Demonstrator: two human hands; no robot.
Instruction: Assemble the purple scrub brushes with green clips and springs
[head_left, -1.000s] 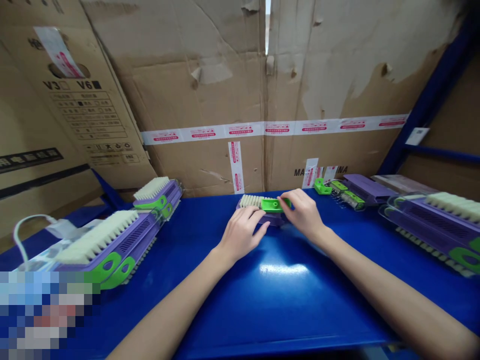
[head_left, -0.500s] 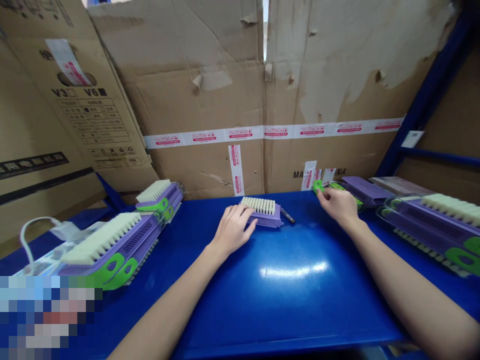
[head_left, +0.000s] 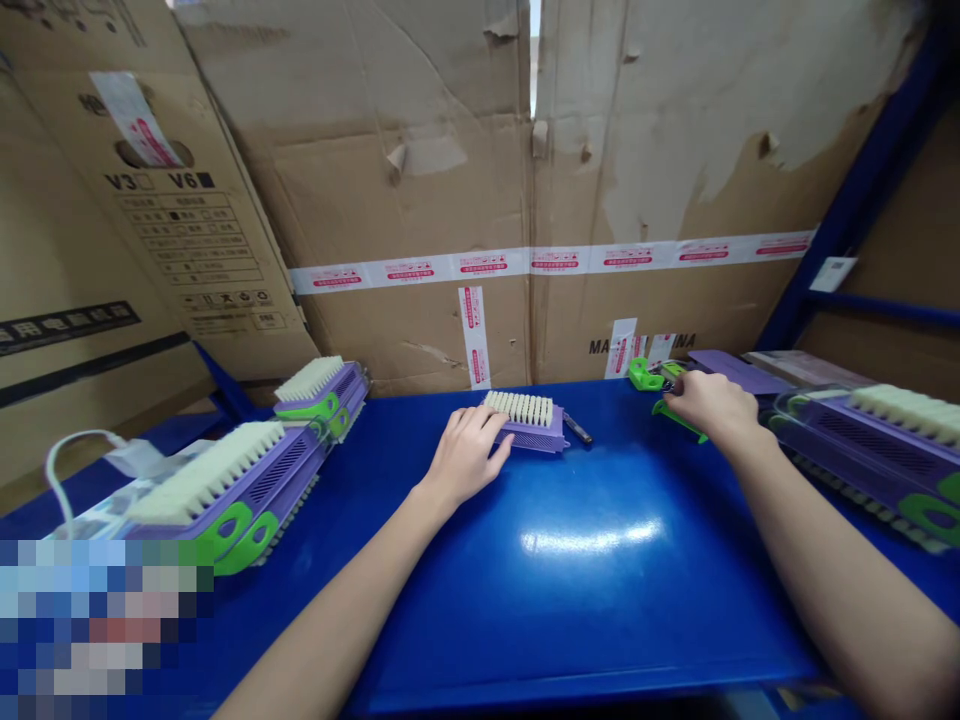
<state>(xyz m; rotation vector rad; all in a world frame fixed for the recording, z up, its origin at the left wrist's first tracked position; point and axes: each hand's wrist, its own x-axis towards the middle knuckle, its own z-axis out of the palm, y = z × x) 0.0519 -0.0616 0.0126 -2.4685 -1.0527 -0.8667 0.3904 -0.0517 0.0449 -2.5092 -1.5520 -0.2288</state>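
The worktop [head_left: 592,620] carried a purple-bodied brush [head_left: 536,439] near its back edge, clasped by the left hand [head_left: 461,460]. The right hand [head_left: 720,410] had left it for the right back corner, bunched at a green plastic piece [head_left: 682,422], grip unclear; seemingly one hand steadied the brush.

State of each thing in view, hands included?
Central brush, bristles up
Left hand, on that brush
Dark rod, lying beside the brush
Right hand, fingers curled at green part; grip unclear
Left brushes, stacked
Right brushes, stacked
White cable, curved
Cardboard, taped, torn
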